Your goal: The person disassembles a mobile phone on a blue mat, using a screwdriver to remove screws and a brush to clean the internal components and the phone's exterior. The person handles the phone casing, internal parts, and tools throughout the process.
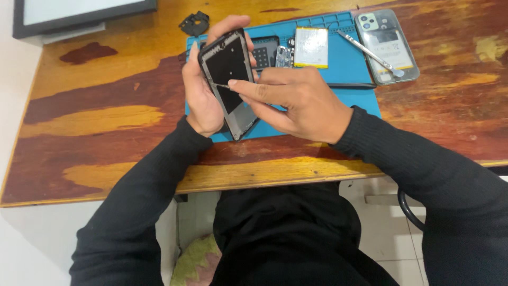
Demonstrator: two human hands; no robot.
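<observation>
L hand (203,92) grips phone frame (228,79) over blue mat (349,69), wood table (106,122).

Bare wooden table (95,143) lies open left of the blue mat (360,98); battery (311,46), metal tool (368,52) and clear phone case (389,50) crowd the mat's far right.

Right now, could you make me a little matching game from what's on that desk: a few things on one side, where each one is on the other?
Things:
1. phone frame
2. battery
3. clear back cover
4. black plastic part

Places:
A. on bare wood, past the mat's far left corner
B. held in the left hand
C. on the wood right of the mat
D. lying on the blue mat

Pairs: 1-B, 2-D, 3-C, 4-A
</observation>
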